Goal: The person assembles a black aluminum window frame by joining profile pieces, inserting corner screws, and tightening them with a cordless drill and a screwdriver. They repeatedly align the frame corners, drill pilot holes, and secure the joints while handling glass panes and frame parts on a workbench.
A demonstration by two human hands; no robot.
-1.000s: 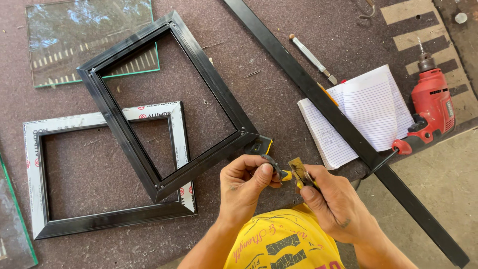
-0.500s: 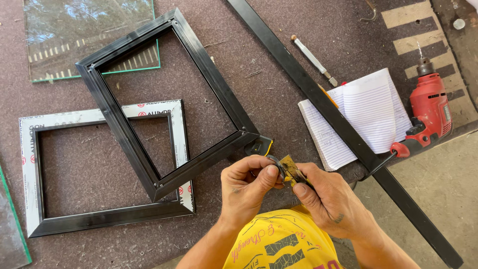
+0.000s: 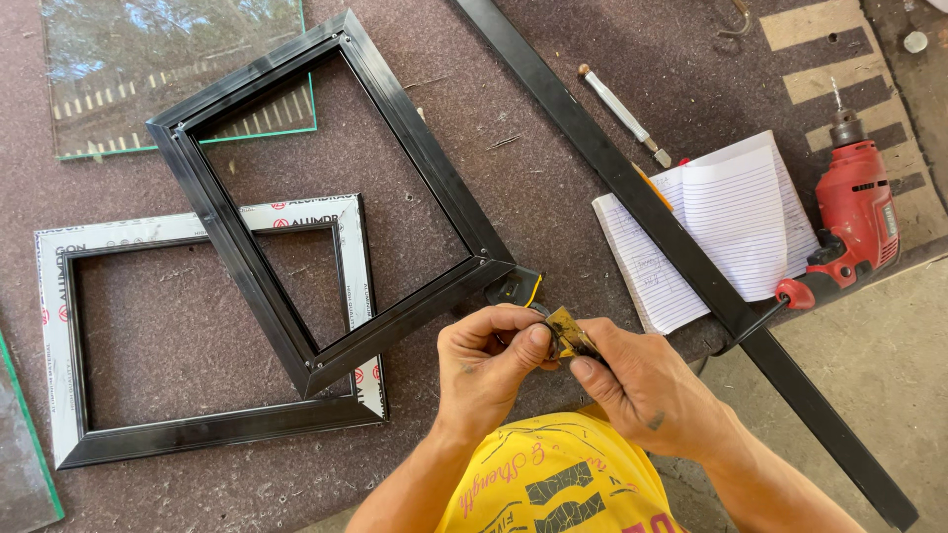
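Observation:
My left hand and my right hand meet at the table's near edge, both pinching a small worn yellowish tool; what kind of tool it is stays unclear. A black and yellow object lies just beyond my fingers. It touches the near corner of a black rectangular frame that lies tilted on the brown table covering. That frame overlaps a second frame wrapped in white protective film.
A glass pane lies at the far left under the black frame. A long black bar runs diagonally across a lined notepad. A red power drill sits at the right edge, a slim metal hand tool beyond the bar.
My two hands have drawn closer together around the small yellowish tool, and my right hand's fingers have closed more over it. The frames and other objects have not moved.

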